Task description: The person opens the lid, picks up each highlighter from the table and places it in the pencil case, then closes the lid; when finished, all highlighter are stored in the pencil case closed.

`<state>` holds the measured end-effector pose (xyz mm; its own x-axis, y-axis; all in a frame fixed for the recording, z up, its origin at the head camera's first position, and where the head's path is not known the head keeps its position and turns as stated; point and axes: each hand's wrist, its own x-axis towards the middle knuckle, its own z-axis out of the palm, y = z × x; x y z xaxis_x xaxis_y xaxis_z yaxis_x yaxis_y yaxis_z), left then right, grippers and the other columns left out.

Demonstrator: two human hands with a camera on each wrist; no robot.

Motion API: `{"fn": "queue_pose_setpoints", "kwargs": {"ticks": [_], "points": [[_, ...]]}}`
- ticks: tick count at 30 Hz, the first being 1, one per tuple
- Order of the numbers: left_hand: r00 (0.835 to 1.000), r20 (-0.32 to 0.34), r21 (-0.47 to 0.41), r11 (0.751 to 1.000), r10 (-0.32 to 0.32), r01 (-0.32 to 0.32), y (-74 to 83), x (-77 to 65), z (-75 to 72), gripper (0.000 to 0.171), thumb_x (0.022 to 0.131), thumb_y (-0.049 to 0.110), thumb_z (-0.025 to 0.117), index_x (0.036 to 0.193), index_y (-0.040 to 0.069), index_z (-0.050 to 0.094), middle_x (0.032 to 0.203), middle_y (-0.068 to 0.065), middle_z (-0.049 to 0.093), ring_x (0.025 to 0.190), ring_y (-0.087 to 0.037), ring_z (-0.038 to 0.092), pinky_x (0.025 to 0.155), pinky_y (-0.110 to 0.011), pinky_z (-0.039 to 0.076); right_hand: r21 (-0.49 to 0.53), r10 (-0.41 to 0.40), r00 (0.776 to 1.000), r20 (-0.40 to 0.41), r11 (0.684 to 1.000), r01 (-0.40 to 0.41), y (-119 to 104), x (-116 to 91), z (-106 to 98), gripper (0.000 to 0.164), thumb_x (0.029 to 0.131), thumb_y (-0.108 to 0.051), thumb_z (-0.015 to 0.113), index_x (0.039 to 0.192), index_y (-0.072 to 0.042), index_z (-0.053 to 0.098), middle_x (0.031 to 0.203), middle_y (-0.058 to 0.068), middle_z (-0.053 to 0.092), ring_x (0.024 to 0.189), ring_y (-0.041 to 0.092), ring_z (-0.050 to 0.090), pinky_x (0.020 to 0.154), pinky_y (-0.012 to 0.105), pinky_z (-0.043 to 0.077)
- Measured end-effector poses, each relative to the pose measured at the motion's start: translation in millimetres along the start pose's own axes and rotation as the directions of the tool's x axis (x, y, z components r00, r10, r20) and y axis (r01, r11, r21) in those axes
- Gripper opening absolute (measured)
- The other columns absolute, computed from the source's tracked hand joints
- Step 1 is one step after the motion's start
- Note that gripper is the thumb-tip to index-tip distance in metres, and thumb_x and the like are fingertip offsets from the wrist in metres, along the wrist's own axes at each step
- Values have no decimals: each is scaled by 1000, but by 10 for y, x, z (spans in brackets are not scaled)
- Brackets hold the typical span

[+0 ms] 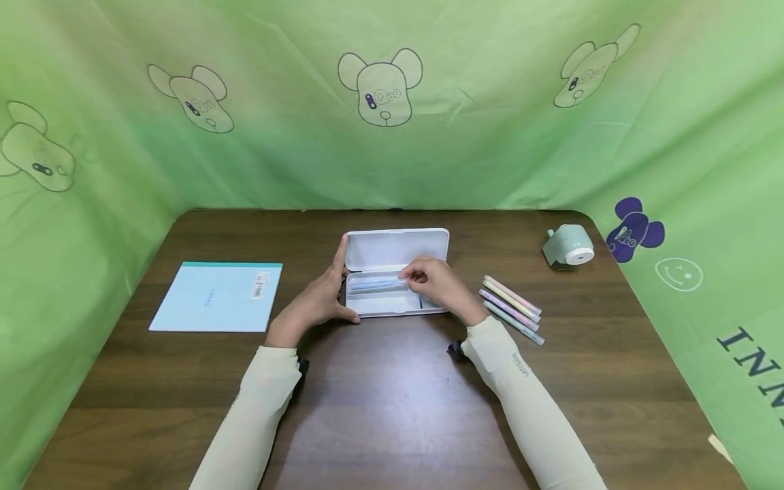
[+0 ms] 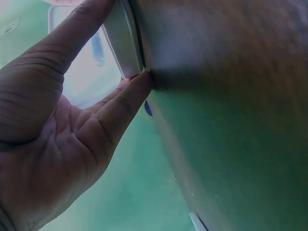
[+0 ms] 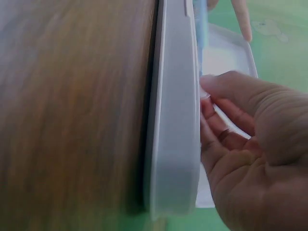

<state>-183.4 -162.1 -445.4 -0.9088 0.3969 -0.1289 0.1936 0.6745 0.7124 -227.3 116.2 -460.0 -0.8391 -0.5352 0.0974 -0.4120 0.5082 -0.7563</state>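
Observation:
An open white pencil case (image 1: pixel 392 304) lies on the table, its lid (image 1: pixel 397 249) raised at the back. My left hand (image 1: pixel 315 297) holds the case's left end, thumb at the front edge and a finger stretched up to the lid's corner. In the left wrist view, thumb and fingers (image 2: pixel 127 98) span that end. My right hand (image 1: pixel 433 280) reaches over the case's right part and pinches the end of a light blue pen (image 1: pixel 375 284), which lies lengthwise in the back compartment. In the right wrist view, the case's side wall (image 3: pixel 175 110) hides the pen's lower part.
Several pastel pens (image 1: pixel 511 299) lie side by side to the right of the case. A pale green pencil sharpener (image 1: pixel 569 246) stands at the back right. On the left lies a light blue notebook (image 1: pixel 214 297). Green printed cloth (image 1: pixel 392 170) hangs behind the table.

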Motion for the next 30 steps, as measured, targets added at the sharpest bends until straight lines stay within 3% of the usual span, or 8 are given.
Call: {"fn": "queue_pose_setpoints", "kwargs": {"ticks": [6, 13, 21, 23, 26, 30], "points": [[1000, 6, 5, 1000, -3, 3, 46, 26, 26, 157, 79, 14, 100, 169, 18, -29, 155, -32, 47, 138, -41, 52, 108, -60, 47, -77, -15, 1000, 26, 997, 17, -57, -36, -3, 29, 95, -2, 82, 122, 6, 79, 107, 15, 70, 93, 27, 64, 86, 37, 56], [1000, 21, 1, 1000, -21, 21, 62, 46, 47, 158, 81, 16, 100, 167, 23, -33, 154, -31, 49, 138, -43, 53, 108, -61, 46, -104, -1, 993, -119, 994, -12, 31, -215, -170, 36, 96, -6, 83, 129, 5, 76, 117, 18, 72, 98, 32, 69, 92, 45, 58], [1000, 8, 1, 1000, -21, 21, 46, 27, 20, 158, 80, 14, 100, 168, 22, -32, 154, -32, 49, 139, -43, 52, 109, -61, 46, -136, 78, 959, -272, 984, -118, 317, -723, -596, 35, 97, -5, 82, 130, 4, 76, 113, 18, 72, 97, 33, 74, 89, 47, 60], [1000, 5, 5, 1000, -24, 24, 33, 20, 17, 158, 80, 15, 100, 168, 20, -31, 153, -32, 50, 138, -43, 52, 109, -61, 46, -154, 97, 949, -299, 977, -148, 403, -881, -713, 35, 97, -4, 82, 130, 5, 75, 113, 19, 73, 96, 34, 74, 88, 43, 60], [1000, 5, 6, 1000, -22, 21, 9, 16, 22, 158, 80, 15, 100, 168, 19, -31, 152, -32, 50, 138, -43, 52, 110, -62, 45, -150, 128, 931, -342, 971, -188, 522, -1143, -895, 33, 96, 1, 81, 129, 7, 75, 112, 21, 73, 95, 30, 73, 86, 28, 58], [1000, 4, 3, 1000, -13, 13, -6, 17, 29, 158, 80, 15, 100, 168, 18, -31, 153, -33, 50, 141, -43, 51, 111, -62, 44, -101, 200, 910, -364, 963, -251, 668, -1484, -1124, 32, 97, 4, 78, 128, 11, 73, 114, 26, 72, 92, 5, 66, 82, 8, 49]]}}
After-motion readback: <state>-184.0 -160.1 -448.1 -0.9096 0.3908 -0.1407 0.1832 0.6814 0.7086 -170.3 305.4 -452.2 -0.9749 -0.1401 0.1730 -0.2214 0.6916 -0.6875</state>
